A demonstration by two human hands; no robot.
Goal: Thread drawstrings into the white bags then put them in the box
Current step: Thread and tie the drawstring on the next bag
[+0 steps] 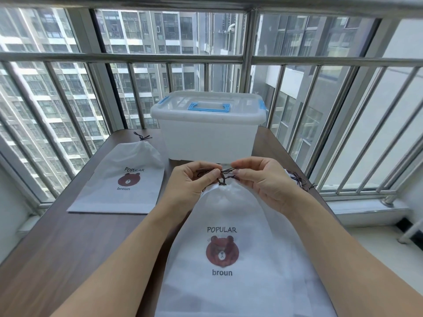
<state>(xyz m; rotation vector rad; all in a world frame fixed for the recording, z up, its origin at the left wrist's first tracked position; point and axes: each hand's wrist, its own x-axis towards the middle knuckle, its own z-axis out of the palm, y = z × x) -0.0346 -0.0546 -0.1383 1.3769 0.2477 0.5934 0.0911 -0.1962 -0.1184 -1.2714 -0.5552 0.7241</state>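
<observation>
A white bag (pixel 231 225) with a brown bear print lies in front of me, its top gathered to a point. A dark brown drawstring (pixel 223 177) comes out of that gathered top. My left hand (pixel 192 181) pinches one end of the drawstring and my right hand (pixel 263 179) pinches the other, both just above the bag's mouth. A second white bag (pixel 123 179) with its drawstring tied lies flat to the left. The translucent box (pixel 208 129) with a blue handle stands behind my hands, its lid on.
The brown table (pixel 68 248) carries everything. Loose dark drawstrings (pixel 299 179) lie at the table's right edge behind my right wrist. A metal window railing (pixel 343 62) runs around the far and right sides.
</observation>
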